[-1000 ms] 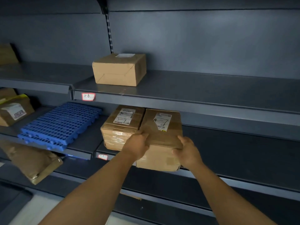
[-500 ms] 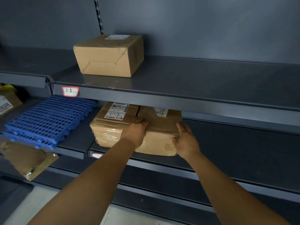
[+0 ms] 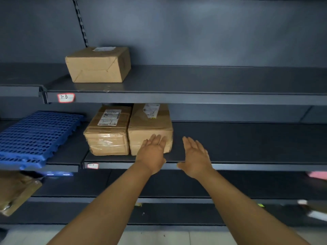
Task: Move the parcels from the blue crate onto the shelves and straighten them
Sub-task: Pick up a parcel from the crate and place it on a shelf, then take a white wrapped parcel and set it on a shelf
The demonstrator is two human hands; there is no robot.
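1. The middle shelf holds two brown parcels side by side, touching: the taped parcel on the left and the plain parcel on the right, each with a white label on top.
2. The upper shelf carries one cardboard box, standing alone near its left end.
3. A blue perforated panel lies on the neighbouring shelf, left of the two parcels.
4. The left hand is spread flat, fingers against the front face of the plain parcel.
5. The right hand is spread and holds nothing, just right of that parcel, above the shelf edge.
6. A brown padded bag sits on a lower shelf at far left.
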